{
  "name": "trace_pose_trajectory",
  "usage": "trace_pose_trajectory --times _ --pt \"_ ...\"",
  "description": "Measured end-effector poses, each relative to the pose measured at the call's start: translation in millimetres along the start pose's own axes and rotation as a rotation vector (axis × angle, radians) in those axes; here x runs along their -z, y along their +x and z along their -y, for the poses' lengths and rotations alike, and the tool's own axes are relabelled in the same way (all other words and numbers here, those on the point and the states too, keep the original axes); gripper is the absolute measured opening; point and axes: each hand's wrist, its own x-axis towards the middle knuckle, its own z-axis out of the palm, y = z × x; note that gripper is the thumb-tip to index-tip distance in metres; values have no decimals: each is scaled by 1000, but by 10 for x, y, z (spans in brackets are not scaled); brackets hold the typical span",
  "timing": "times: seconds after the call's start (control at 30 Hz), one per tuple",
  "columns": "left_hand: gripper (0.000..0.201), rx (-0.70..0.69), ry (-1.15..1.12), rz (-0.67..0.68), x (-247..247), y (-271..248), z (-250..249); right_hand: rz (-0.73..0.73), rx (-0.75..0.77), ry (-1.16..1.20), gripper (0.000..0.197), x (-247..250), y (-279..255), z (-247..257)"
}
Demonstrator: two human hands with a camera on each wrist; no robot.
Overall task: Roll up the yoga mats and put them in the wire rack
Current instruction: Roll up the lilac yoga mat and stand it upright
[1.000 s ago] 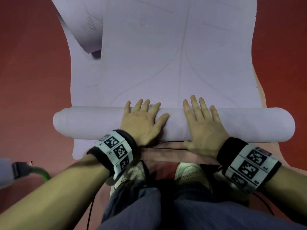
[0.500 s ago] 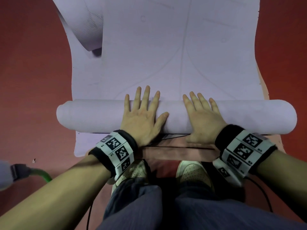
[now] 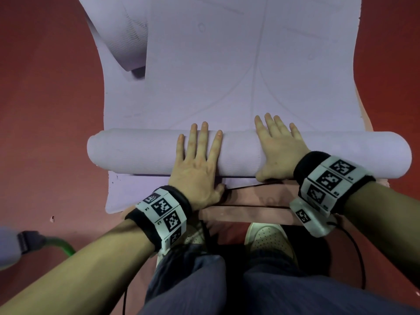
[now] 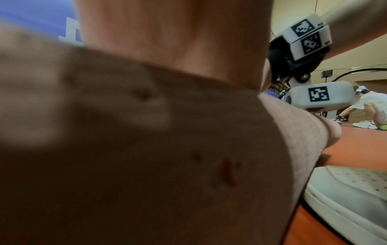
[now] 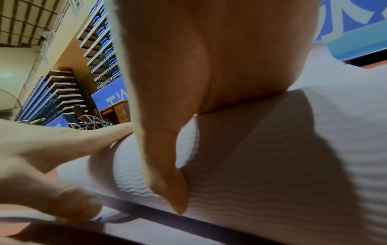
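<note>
While your fingers (image 3: pixel 203 142) lie straight and released, your left hand (image 3: pixel 196 165) and right hand (image 3: pixel 280 151) press flat on the rolled part of the lilac yoga mat (image 3: pixel 141 153), whose unrolled length lies beyond it on the red floor (image 3: pixel 45 110).

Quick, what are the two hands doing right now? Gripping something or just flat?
Left hand: open, fingers straight, pressing flat on the rolled part of the lavender yoga mat.
Right hand: open, fingers straight, pressing on the same roll.
</note>
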Motion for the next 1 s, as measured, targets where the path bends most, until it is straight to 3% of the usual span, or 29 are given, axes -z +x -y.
trace_pose_trajectory --times 0.5,0.77,1.0 --pt "132 -6 -49 192 295 403 200 -135 19 -95 126 -150 -234 27" --pt "124 -11 -11 56 202 287 171 -124 -13 -155 129 -43 -41 8" --pt "123 12 -1 41 180 244 197 -134 -51 -164 129 145 305 -28"
